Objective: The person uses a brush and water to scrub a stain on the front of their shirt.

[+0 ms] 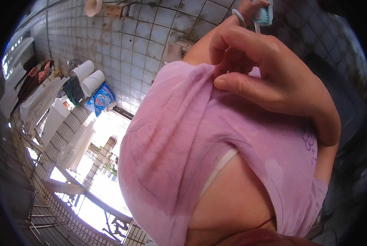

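My right hand [282, 70] is bent in front of my chest, its thumb and curled fingers pinching the front of my pink shirt [171, 129]. Folds in the cloth run toward the pinch, and the neckline gapes. Farther off, at the top edge, my left hand [248, 10] grips a pale teal brush [265, 13] with short bristles. A light-coloured bangle [239, 17] circles that wrist. A white rod [257, 28] shows just below the brush, partly hidden by my right hand. The left fingers are partly cut off by the frame.
Stained pale tiles [140, 40] cover the surface ahead. A small wooden stool [114, 10] and a pale pink tub [93, 7] are at the top left. Two white cylindrical containers [88, 77] lie beside a blue plastic packet [101, 97]. A metal grille [66, 126] borders the bright opening.
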`<state>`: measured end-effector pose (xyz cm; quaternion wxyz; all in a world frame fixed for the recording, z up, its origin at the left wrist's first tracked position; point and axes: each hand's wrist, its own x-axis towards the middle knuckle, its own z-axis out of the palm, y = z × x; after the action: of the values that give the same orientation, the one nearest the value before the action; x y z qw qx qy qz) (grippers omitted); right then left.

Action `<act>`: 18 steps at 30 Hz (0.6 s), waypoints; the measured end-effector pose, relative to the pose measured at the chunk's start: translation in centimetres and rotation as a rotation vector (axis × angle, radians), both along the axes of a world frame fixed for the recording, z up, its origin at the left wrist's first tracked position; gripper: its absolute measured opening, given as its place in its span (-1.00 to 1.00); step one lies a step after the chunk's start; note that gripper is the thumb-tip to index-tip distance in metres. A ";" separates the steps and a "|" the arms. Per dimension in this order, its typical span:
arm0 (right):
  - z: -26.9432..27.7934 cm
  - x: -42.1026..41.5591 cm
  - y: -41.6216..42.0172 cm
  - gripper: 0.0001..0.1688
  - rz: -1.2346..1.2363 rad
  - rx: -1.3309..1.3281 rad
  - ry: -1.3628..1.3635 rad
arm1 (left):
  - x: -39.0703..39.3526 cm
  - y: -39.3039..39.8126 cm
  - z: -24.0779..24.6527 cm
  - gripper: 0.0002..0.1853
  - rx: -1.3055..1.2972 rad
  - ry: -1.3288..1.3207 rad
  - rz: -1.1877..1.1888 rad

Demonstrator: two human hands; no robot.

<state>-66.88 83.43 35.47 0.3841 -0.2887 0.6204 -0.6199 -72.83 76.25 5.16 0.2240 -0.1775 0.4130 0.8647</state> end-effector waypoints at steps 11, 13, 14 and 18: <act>3.2 -0.3 3.2 -0.67 0.289 -0.183 0.064 | -0.1 0.4 0.5 -0.54 -0.021 0.101 -0.017; 2.5 -1.0 3.3 -0.72 0.319 -0.224 0.039 | 0.4 -0.5 0.7 -0.53 -0.046 0.125 0.045; 2.1 -1.3 3.3 -0.73 0.323 -0.266 0.035 | 0.5 -1.0 0.5 -0.53 -0.042 0.098 0.059; 1.5 -0.8 3.2 -0.76 0.239 -0.339 0.047 | 0.4 -0.6 1.1 -0.51 -0.018 0.083 0.033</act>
<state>-67.67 86.65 37.00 0.3863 -0.4352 0.4773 -0.6584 -72.44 75.69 6.22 0.1906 -0.1506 0.4267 0.8712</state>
